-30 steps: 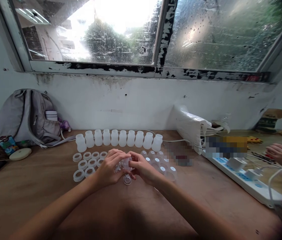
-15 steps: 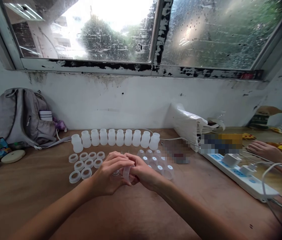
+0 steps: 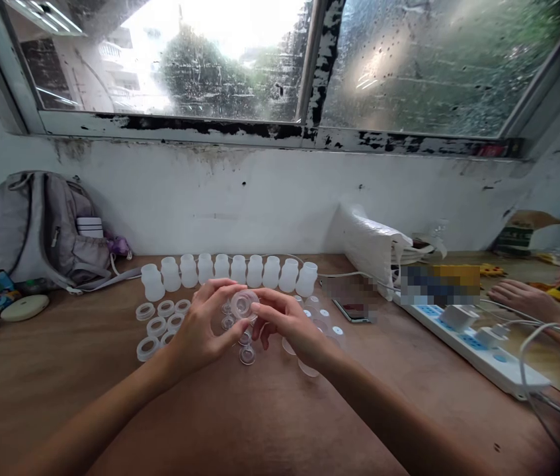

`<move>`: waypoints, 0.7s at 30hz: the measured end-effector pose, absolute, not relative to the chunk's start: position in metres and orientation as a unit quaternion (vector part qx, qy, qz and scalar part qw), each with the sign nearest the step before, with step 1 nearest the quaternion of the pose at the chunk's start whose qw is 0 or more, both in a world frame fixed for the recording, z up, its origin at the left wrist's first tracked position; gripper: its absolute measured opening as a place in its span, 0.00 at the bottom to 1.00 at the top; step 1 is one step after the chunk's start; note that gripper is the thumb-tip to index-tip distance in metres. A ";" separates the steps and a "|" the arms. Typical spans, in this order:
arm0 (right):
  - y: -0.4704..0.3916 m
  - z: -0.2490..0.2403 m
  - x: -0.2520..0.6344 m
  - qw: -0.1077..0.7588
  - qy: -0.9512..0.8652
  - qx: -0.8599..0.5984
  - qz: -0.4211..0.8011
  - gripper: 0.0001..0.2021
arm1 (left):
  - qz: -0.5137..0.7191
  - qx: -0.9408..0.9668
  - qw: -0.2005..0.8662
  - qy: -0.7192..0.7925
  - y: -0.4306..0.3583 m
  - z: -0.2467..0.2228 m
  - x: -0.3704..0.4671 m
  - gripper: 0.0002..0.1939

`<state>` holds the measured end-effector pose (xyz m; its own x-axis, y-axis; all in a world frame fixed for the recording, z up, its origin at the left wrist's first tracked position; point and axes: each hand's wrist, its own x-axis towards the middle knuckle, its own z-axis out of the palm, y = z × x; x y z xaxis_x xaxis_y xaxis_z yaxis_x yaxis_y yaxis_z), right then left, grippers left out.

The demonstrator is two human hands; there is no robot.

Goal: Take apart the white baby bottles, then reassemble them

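Between my hands is a clear round ring (image 3: 244,305) with a smaller round piece in its middle, its face turned toward me. My left hand (image 3: 209,325) grips its left side with fingers and thumb. The fingertips of my right hand (image 3: 289,324) are closed on its right side. Small clear round parts (image 3: 246,355) lie on the table below and behind the hands. Loose clear rings (image 3: 148,348) sit to the left. Clear domed covers (image 3: 309,367) are partly hidden by my right hand. Several frosted bottles (image 3: 238,270) stand upright in a row behind.
A grey backpack (image 3: 36,225) leans at the back left, near a round pale lid (image 3: 25,307). To the right are a phone (image 3: 352,311), a white bag (image 3: 371,248), a power strip (image 3: 478,350) with cables, and another person's hand (image 3: 522,296).
The ring has risen and turned from edge-on to face toward me. My hands have moved up slightly and opened apart around it, uncovering small clear parts beneath.
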<state>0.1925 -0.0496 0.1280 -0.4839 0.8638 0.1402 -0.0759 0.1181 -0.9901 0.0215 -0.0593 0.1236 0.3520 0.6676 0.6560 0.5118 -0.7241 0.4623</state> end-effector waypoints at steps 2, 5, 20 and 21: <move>-0.047 0.127 0.193 0.413 -0.626 -0.309 0.585 0.15 | 0.431 0.812 0.116 0.376 -0.060 0.126 0.021 0.18; -0.046 0.126 0.193 0.418 -0.625 -0.312 0.580 0.15 | 0.428 0.791 0.185 0.395 -0.060 0.128 0.020 0.13; -0.029 0.112 0.197 0.437 -0.658 -0.350 0.504 0.11 | 0.438 0.724 0.306 0.436 -0.031 0.123 -0.001 0.13; -0.028 0.112 0.198 0.449 -0.654 -0.355 0.495 0.11 | 0.447 0.723 0.247 0.466 -0.023 0.123 -0.009 0.14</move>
<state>0.1980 -0.0276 0.1115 -0.3454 0.9084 0.2357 0.0208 0.2585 -0.9658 -0.0095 -0.0229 0.1230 0.1662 0.8939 0.4162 0.4526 -0.4442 0.7732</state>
